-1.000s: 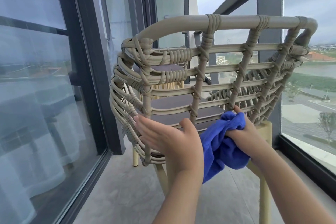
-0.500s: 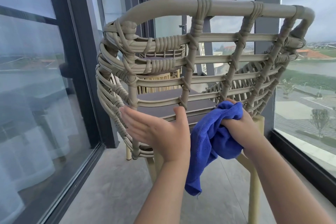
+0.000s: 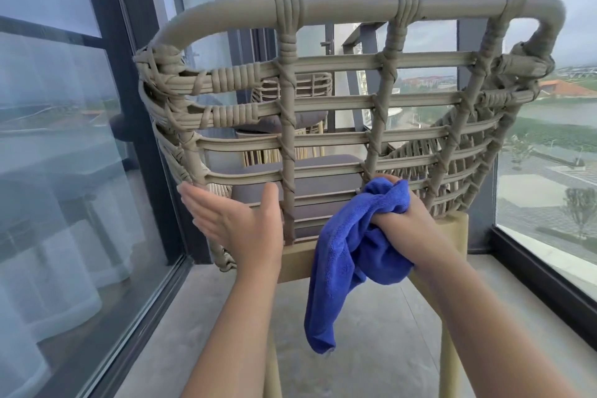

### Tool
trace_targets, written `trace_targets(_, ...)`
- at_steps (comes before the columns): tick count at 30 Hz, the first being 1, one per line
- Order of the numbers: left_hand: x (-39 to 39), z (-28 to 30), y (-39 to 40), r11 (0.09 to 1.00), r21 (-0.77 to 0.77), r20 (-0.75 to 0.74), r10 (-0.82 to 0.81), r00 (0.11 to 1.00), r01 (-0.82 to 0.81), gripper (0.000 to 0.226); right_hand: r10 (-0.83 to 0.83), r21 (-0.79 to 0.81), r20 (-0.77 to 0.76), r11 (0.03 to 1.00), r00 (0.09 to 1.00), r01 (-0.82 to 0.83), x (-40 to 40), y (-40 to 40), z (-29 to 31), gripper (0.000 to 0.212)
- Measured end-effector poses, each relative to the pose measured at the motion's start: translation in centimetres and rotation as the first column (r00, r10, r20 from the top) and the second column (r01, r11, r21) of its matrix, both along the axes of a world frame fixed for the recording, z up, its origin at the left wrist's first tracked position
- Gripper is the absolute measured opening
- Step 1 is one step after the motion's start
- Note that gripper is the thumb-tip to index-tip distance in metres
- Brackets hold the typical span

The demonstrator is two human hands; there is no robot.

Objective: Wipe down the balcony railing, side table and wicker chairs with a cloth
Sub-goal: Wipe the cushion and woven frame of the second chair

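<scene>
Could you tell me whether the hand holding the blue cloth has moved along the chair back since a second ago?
Cannot tell: the right hand holds the cloth beside the same wrapped upright, low on the chair back.

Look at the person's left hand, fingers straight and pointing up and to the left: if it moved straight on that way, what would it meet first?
Most likely the wicker chair. The left hand has its fingertips right by the lower left corner of the chair's woven back, though depth is unclear and they may already touch it.
</scene>
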State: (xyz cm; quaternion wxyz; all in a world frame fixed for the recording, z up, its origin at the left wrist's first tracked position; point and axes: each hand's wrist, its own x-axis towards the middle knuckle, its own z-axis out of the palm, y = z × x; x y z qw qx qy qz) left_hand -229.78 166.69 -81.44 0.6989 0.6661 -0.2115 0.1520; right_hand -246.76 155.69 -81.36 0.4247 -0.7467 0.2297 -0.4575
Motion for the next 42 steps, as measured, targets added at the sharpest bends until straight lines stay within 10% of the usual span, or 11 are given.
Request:
trace_targets(14,1.5,-1.1,1.2,0.972,-0.23,-0.064,0.039,0.997,-0.053,0.086,0.108,-0.027,-0.041,0.994,0.993,-0.109,0.6,1.5,0.0,0.016)
trace_targets(31,-9.0,-3.5,-4.4,0.988,-0.144,-0.064,-0.066,0.996,0.056,0.093,-0.232,0.126,-0.022,0.964,0.973,0.233,-5.4,-3.7,-0.7,0.048)
trace_targets(42,-9.0,-3.8,-4.6,0.986,-0.142,-0.047,-0.092,0.995,0.084,0.094,-0.065,0.252,0.063,0.967,0.996,0.047,-4.4,-3.0,-1.8,0.038)
